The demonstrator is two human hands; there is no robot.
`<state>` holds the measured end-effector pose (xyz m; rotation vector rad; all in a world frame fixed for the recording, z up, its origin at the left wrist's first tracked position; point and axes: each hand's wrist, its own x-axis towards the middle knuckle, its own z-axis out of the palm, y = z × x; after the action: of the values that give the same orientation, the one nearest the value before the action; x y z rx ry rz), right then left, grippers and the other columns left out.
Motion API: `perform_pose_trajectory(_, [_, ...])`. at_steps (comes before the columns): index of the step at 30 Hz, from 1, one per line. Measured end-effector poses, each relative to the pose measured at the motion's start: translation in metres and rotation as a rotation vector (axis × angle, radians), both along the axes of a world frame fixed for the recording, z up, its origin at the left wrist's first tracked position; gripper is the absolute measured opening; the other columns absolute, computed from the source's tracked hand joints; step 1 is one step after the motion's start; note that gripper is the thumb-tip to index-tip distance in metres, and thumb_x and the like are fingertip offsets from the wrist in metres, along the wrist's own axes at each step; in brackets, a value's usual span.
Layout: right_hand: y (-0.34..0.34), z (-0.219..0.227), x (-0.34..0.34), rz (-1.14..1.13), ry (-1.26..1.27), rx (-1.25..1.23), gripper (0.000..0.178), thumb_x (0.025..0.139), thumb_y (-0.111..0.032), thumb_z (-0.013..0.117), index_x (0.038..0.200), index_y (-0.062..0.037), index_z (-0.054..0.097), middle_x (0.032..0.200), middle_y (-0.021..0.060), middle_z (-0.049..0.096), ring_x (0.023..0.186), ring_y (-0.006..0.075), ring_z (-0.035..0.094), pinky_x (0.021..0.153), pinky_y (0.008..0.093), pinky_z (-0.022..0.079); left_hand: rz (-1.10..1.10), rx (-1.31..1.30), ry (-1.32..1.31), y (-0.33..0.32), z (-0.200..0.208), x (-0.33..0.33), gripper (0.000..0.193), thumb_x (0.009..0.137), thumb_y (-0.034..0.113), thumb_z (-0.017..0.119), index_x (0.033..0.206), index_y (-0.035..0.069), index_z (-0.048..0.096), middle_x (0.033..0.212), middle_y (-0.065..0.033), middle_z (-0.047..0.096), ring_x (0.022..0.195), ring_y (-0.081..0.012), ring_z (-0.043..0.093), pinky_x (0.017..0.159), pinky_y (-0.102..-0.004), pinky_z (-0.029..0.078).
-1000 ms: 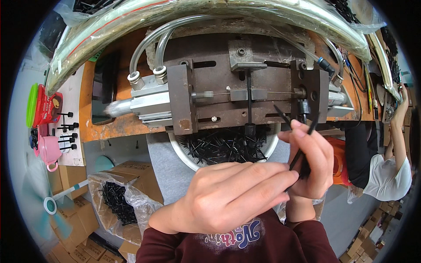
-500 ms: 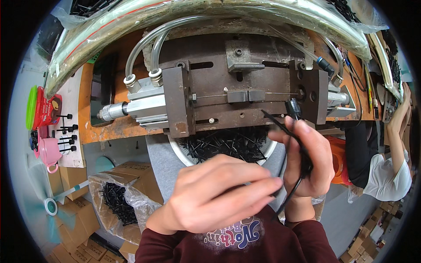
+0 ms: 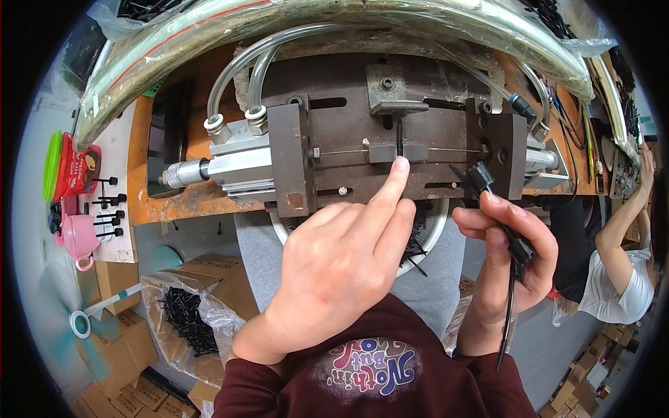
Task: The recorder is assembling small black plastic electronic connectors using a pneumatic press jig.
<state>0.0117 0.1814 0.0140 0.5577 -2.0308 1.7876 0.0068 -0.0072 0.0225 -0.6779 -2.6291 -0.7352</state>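
My left hand [image 3: 341, 251] reaches over the metal fixture [image 3: 341, 177], holding nothing. Its index finger is stretched out and its tip touches the near end of a thin black rod [image 3: 400, 136]. That rod stands between two small grey jaw blocks [image 3: 380, 152], its far end by a steel bracket [image 3: 390, 87]. My right hand [image 3: 523, 258], just right of it, is closed around several black plastic stems with thick heads [image 3: 481, 177]. One long stem hangs down past the palm. Some of my right fingers hide the middle of the bundle.
Air cylinders [image 3: 240, 171] with clear hoses flank the fixture. Under its front edge sits a white tub [image 3: 440, 226] of black pieces. A plastic-lined carton [image 3: 219, 279] of black parts lies lower left, near a fan [image 3: 81, 324]. Another person [image 3: 617, 279] works at right.
My left hand has left the right hand and moved forward to the jaw blocks, where a black rod now stands. My right hand has shifted slightly right, still gripping the stems.
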Motion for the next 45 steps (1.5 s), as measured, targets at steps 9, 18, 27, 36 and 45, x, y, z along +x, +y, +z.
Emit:
perform_pose_trajectory(9, [0.006, -0.001, 0.006, -0.074, 0.143, 0.159, 0.023, 0.091, 0.005, 0.062, 0.113, -0.0013, 0.059, 0.104, 0.0248, 0.071, 0.087, 0.0344, 0.074, 0.074, 0.0374, 0.062, 0.034, -0.033, -0.008, 0.002, 0.006, -0.001, 0.027, 0.072, 0.006, 0.077, 0.097, 0.002, 0.069, 0.123, -0.0125, 0.068, 0.066, -0.0185, 0.066, 0.06, -0.0289, 0.051])
perform_pose_trajectory(18, [0.003, 0.002, 0.004, -0.064, 0.307, 0.498, 0.023, 0.079, 0.0, 0.072, 0.102, 0.0005, 0.073, 0.1, 0.0186, 0.074, 0.08, 0.0259, 0.074, 0.069, 0.0333, 0.062, -0.16, 0.676, -0.258, 0.002, 0.015, 0.015, 0.035, 0.066, 0.005, 0.088, 0.097, 0.0, 0.072, 0.098, -0.0143, 0.074, 0.08, -0.0235, 0.073, 0.074, -0.0317, 0.058])
perform_pose_trajectory(27, [-0.004, 0.001, -0.003, -0.013, 0.305, 0.464, 0.036, 0.076, 0.005, 0.069, 0.111, 0.0028, 0.07, 0.109, 0.0239, 0.071, 0.088, 0.0302, 0.074, 0.07, 0.0333, 0.062, -0.11, 0.738, -0.36, -0.009, 0.023, 0.017, 0.031, 0.063, -0.003, 0.083, 0.092, 0.0, 0.074, 0.092, -0.0111, 0.074, 0.077, -0.0216, 0.069, 0.067, -0.0295, 0.055])
perform_pose_trajectory(36, [-0.001, -0.008, -0.004, -0.122, 0.261, 0.376, 0.033, 0.089, 0.014, 0.06, 0.119, 0.003, 0.061, 0.107, 0.0251, 0.071, 0.087, 0.0307, 0.075, 0.073, 0.0345, 0.062, -0.139, 0.644, -0.247, -0.007, 0.01, 0.015, 0.031, 0.061, -0.003, 0.082, 0.091, 0.006, 0.077, 0.087, -0.0064, 0.07, 0.079, -0.0186, 0.067, 0.067, -0.0274, 0.053])
perform_pose_trajectory(45, [0.005, -0.006, -0.001, -0.187, 0.107, 0.147, 0.034, 0.098, 0.01, 0.047, 0.131, 0.0039, 0.045, 0.112, 0.024, 0.067, 0.082, 0.0283, 0.073, 0.078, 0.0371, 0.06, 0.074, 0.278, 0.035, 0.002, -0.003, 0.015, 0.03, 0.061, -0.007, 0.079, 0.089, 0.001, 0.071, 0.102, -0.0114, 0.071, 0.08, -0.0222, 0.067, 0.068, -0.0305, 0.055])
